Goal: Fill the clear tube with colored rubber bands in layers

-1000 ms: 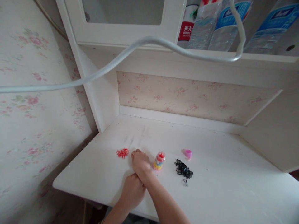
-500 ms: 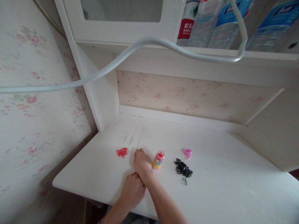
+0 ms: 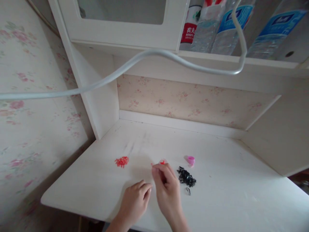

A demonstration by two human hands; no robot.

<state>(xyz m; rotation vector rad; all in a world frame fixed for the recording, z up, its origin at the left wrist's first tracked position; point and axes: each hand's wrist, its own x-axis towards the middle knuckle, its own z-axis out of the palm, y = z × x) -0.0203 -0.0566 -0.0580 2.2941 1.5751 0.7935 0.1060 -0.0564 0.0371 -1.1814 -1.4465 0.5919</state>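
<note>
My right hand [image 3: 167, 190] is raised over the white desk, thumb and forefinger pinched on a small red rubber band [image 3: 152, 164] that pokes out at the fingertips. Behind those fingers stands a small clear jar [image 3: 163, 161] with red bits showing at its top; the hand hides most of it. To the left my left hand [image 3: 135, 199] rests closed on the desk, its fingers curled under so that anything inside is hidden. A loose pile of red rubber bands [image 3: 122, 161] lies further left. Right of my right hand is a pile of black rubber bands [image 3: 186, 177].
One black band [image 3: 188, 191] lies apart, nearer me. A pink cap [image 3: 191, 160] sits beyond the black pile. Overhead, a white cable [image 3: 154, 52] crosses the view in front of a cabinet [image 3: 125, 32] and a shelf of plastic bottles [image 3: 205, 32].
My right hand has moved off my left, back to the right, and now pinches a red band before the jar. My left hand stays closed near the desk's front. The view has shifted slightly.
</note>
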